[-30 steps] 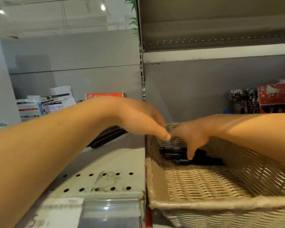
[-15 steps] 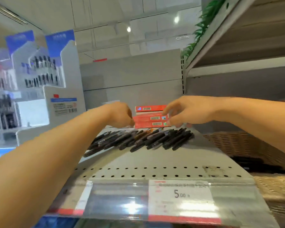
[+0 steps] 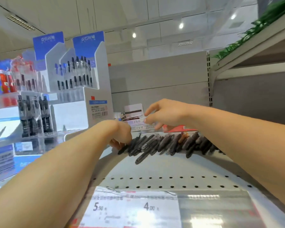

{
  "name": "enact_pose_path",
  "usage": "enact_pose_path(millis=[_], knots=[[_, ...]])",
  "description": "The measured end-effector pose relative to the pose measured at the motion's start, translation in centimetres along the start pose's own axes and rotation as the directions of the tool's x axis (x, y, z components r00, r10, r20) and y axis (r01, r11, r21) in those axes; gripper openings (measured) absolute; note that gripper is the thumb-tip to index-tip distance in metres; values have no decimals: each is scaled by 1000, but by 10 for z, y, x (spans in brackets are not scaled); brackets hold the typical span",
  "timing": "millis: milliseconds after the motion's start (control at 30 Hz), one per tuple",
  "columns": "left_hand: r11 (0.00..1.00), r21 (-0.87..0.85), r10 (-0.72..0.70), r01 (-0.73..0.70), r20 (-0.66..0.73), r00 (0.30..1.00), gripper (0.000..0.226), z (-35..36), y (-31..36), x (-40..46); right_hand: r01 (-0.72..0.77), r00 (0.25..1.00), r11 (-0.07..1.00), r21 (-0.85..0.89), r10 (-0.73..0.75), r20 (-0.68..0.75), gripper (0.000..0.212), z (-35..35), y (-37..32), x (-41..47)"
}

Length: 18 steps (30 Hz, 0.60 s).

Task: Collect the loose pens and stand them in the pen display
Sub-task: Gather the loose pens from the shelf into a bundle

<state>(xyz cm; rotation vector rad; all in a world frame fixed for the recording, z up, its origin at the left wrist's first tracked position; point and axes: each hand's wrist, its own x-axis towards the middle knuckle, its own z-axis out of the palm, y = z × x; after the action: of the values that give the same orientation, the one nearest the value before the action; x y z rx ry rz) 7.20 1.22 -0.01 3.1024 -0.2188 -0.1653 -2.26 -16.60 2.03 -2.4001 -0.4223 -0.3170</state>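
Row of dark loose pens [image 3: 168, 143] lying side by side across a pale perforated shelf [image 3: 155, 171]. Left hand [image 3: 120, 134] curled down onto the row's left end, fingers touching pens. Right hand [image 3: 163, 113] raised above the row, pinching something small and pale, unclear what. Tiered pen display [image 3: 76, 69] at left; price labels [image 3: 130, 209] along the front edge.

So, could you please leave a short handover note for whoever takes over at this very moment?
Left hand: down at the left end of the loose pens, fingers curled against them; whether any are in its grip cannot be told.
Right hand: raised above the row, pinching a small pale item I cannot identify.
Pens: lying in a row on the perforated shelf.
Pen display: to the left, partly filled.
Done: nothing visibly collected.
Left: gather the pens and stand them in the display.
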Motion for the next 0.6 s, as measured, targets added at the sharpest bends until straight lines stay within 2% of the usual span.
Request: enact_pose_path(millis=[67, 133, 233, 267, 333, 400, 467, 500, 600], knots=[[1000, -23, 7, -7, 9, 1000, 28, 2, -3, 3, -1, 1000, 1000, 28, 1, -23, 11, 12, 4, 7], [994, -103, 23, -27, -41, 999, 22, -1, -8, 1, -2, 999, 999, 52, 4, -40, 15, 20, 8, 9], [960, -238, 84, -151, -272, 959, 22, -13, -14, -12, -16, 996, 985, 174, 31, -82, 18, 22, 12, 5], [916, -328, 120, -230, -323, 939, 21, -15, -14, -19, -33, 994, 977, 210, 54, -93, 20, 21, 12, 2], [740, -517, 275, -430, -352, 895, 16, -16, -8, -38, -68, 988, 956, 287, 105, -114, 26, 21, 10, -2], [610, -542, 465, -578, -345, 815, 20, -14, 4, -57, -56, 981, 930, 362, 120, -155, 30, 21, 5, -7], [554, -500, 582, -666, -339, 739, 24, -12, 15, -69, -3, 967, 925, 380, 99, -233, 26, 21, 0, -11], [540, -493, 603, -682, -337, 723, 22, -13, 17, -73, 21, 959, 930, 367, 85, -270, 25, 20, -1, -14], [523, -553, 593, -649, -310, 743, 14, -17, 10, -78, 48, 954, 941, 336, 57, -295, 31, 20, 0, -20]])
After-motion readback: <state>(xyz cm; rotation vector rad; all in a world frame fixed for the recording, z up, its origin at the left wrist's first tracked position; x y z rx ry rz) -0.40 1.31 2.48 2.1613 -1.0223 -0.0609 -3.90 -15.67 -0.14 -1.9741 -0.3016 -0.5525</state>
